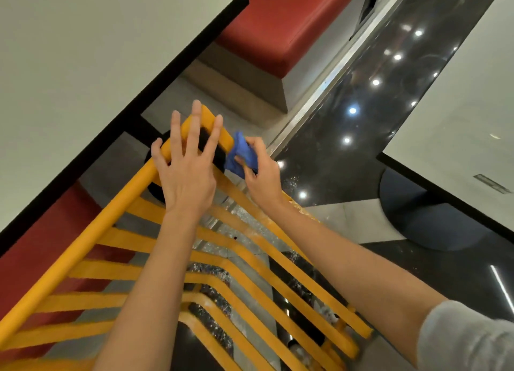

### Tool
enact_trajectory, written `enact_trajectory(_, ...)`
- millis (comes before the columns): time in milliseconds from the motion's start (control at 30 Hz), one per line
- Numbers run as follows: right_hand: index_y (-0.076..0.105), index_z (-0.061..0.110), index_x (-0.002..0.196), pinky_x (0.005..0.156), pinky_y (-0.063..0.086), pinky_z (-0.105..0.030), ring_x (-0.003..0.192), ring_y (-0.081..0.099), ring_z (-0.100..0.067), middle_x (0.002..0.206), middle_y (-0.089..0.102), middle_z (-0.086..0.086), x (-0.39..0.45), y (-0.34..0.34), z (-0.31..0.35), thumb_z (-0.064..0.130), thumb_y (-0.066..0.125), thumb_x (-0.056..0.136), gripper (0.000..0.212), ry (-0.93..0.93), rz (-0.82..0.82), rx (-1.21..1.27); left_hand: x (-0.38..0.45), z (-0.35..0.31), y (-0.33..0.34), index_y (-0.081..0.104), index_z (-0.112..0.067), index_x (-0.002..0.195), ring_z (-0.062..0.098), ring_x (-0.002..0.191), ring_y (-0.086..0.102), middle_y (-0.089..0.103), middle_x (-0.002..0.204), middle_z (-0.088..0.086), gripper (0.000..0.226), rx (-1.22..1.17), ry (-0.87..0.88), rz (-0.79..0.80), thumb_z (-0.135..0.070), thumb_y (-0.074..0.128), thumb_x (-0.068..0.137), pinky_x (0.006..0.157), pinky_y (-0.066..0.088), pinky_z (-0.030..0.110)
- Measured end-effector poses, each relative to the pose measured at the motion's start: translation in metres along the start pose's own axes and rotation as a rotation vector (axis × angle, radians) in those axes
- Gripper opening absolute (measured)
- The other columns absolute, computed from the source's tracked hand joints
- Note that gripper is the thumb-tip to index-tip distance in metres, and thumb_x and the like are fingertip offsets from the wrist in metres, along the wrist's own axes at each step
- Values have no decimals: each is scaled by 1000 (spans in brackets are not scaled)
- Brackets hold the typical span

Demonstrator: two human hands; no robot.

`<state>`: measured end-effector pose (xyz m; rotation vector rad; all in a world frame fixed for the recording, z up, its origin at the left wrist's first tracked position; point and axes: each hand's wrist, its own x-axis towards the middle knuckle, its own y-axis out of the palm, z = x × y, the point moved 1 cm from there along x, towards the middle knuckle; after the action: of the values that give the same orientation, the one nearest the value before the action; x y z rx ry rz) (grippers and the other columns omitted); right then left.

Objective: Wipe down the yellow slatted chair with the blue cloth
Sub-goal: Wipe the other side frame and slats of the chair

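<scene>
We see yellow slatted chair point(178, 270): thick tube frame, flat parallel slats bent at angle, paint scuffed pale along right-hand slats. Fills lower centre of frame; long rail runs from lower left up to rounded corner at centre. Our left hand point(187, 168) rests on that corner, fingers spread straight. Our right hand point(260, 173) pinches bunched blue cloth point(241, 155) against frame just right of corner; contact point possibly hidden. White table point(83, 59) upper left.

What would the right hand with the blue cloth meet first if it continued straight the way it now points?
Most likely the yellow chair frame: the right hand presses the blue cloth toward its curved corner bar, with the left hand just beyond. Depth is unclear.
</scene>
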<state>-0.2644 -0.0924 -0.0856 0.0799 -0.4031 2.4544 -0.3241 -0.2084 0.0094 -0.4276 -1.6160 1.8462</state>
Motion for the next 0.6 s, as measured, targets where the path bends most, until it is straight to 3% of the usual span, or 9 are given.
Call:
enact_trajectory(67,52,22,121,70,52,-42,82,63,-18,99,67,1,-22,-20,-26,30,55,97,25,66,10,-114,0,-3,1,3,-36,156,33,150,10,-2,165,4,78,6,-7,-12,-11,48,96,107,25,60)
enact_trajectory(133,54,23,125,71,51,-35,86,64,-19,103,68,0,-32,-25,-36,34,54,97,30,111,-11,-168,0,-6,1,5,-38,155,33,149,12,-1,165,3,81,2,-24,-26,-9,49,93,107,25,61)
enact_trajectory(233,57,19,134,78,48,-25,98,65,-17,114,70,-2,-12,-8,-16,30,57,96,40,100,-59,-78,0,-7,1,10,-40,154,32,149,12,1,165,1,79,-8,-35,-33,-8,48,92,107,23,60)
enact_trajectory(400,54,20,138,93,53,-28,114,63,-15,128,65,-2,5,2,4,17,65,92,47,29,-38,84,-2,-9,3,9,-39,155,35,151,4,-1,165,5,72,7,-9,-62,-13,45,98,113,19,59)
enact_trajectory(467,55,20,137,93,53,-30,111,63,-15,124,67,-2,-18,-14,-16,13,67,90,48,75,-21,11,-2,-9,6,4,-37,156,37,151,0,-3,165,9,74,32,15,-85,-13,46,99,118,14,58)
enact_trajectory(600,56,25,136,91,55,-39,111,63,-15,126,66,3,-52,-44,-46,22,66,91,47,160,0,-204,-3,-6,11,-2,-33,156,35,151,-6,-7,165,5,81,77,70,-85,-6,46,98,120,7,59)
